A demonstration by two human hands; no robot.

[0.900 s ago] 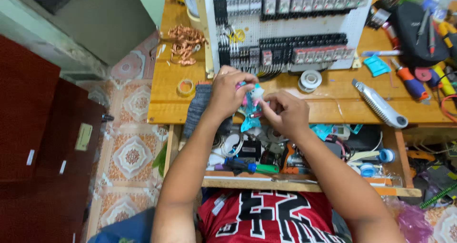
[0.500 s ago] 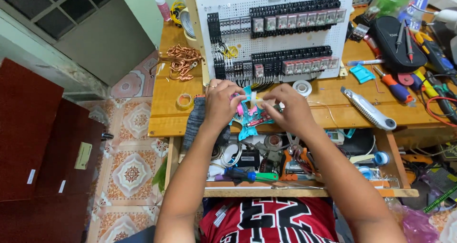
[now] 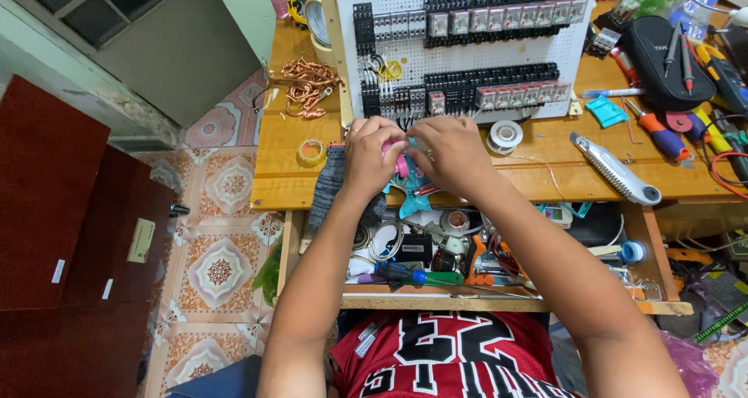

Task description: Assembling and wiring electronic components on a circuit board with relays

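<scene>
Both hands meet at the front of a wooden workbench [image 3: 284, 164]. My left hand [image 3: 372, 155] and my right hand [image 3: 449, 155] are closed together around a small pink and teal tool [image 3: 405, 172], whose teal handles stick out below the fingers. Just behind the hands stands a white perforated panel [image 3: 460, 55] carrying rows of black relays and terminal blocks. What the fingertips grip at the tool's tip is hidden.
A pile of copper wire offcuts [image 3: 305, 85] and a tape roll [image 3: 312, 152] lie to the left. A white solder spool [image 3: 505, 135], a grey utility knife [image 3: 615, 168] and screwdrivers [image 3: 658, 137] lie to the right. An open drawer [image 3: 436, 258] of tools sits below the hands.
The view has shifted, so the bench sits lower in frame. Both hands have moved slightly toward the panel with the tool, still pressed together.
</scene>
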